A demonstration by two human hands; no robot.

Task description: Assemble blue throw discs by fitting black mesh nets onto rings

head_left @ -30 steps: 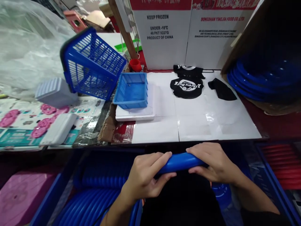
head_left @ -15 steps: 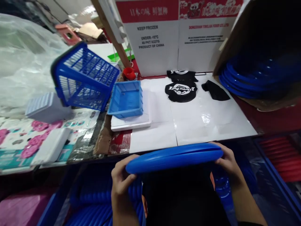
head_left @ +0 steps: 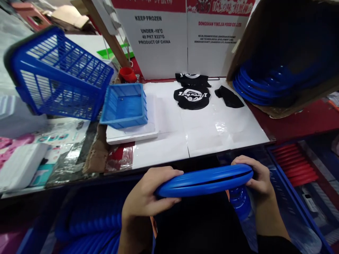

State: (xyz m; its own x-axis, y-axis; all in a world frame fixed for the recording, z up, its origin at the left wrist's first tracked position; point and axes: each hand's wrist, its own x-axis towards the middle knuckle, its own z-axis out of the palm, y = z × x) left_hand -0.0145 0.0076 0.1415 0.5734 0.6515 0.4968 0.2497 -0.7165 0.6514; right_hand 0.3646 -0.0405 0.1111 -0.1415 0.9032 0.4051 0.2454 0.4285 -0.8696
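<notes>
A pair of blue plastic discs (head_left: 206, 180), stacked and seen edge-on with a dark gap between their rims, is held up in front of my body just off the table's front edge. At the left end my left hand (head_left: 148, 194) grips them, fingers on top and thumb underneath. My right hand (head_left: 258, 176) is closed round the right end, its thumb at the near rim. Beyond them on the white board (head_left: 169, 151) lie a black round patch (head_left: 192, 98) printed "Throw Ball" and a folded black cloth piece (head_left: 230, 97).
A light-blue tray (head_left: 123, 107) sits on a white slab at left, beside a tilted blue basket (head_left: 63, 76). At right, a cardboard box (head_left: 283, 110) on its side holds blue discs (head_left: 251, 88). Below are stacks of blue discs (head_left: 90, 224) and red discs (head_left: 295, 164).
My left hand has moved farther over the discs' left end, with its thumb now below. The discs tilt slightly, right end higher. The view has shifted, so the table things appear farther left.
</notes>
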